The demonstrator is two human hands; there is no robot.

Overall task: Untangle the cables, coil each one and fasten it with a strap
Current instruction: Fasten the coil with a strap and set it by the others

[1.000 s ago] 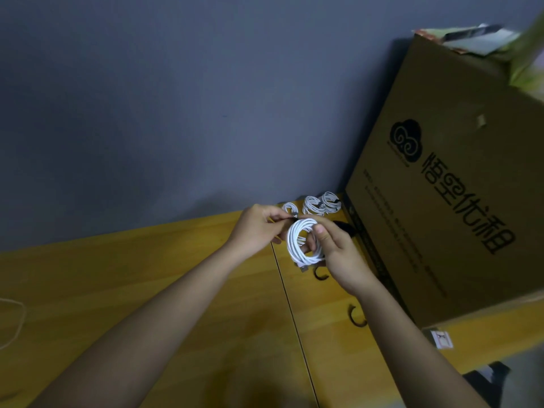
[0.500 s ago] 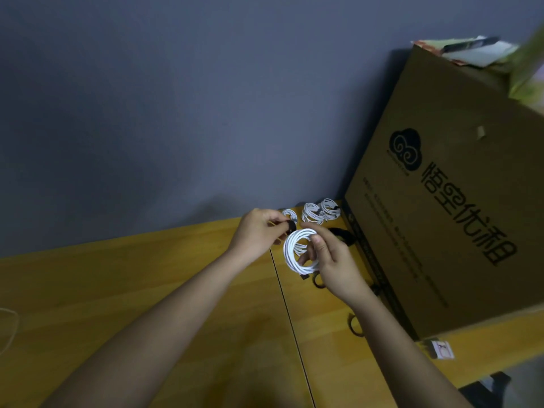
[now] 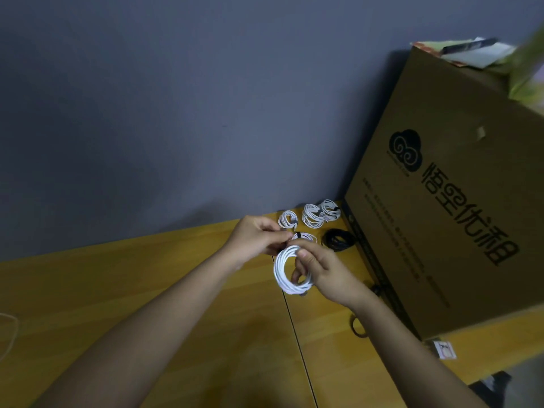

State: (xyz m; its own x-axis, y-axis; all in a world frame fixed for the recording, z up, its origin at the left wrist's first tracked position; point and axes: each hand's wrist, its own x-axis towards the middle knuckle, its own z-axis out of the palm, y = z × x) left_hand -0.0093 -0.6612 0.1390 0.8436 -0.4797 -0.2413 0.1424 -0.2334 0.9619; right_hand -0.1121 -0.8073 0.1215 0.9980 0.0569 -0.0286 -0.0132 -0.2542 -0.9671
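Both bare forearms reached forward from the bottom of the view and converged near the middle. The left hand point(image 3: 255, 239) was held a little higher, knuckles up, its fingers curled with the tips pinched together; what they pinched was too small to make out. The right hand point(image 3: 323, 271) sat just below and to the right, thumb on top, its fingers hooked through a coil of thin white cable point(image 3: 285, 272) and gripping it. The fingertips of the two hands nearly met.
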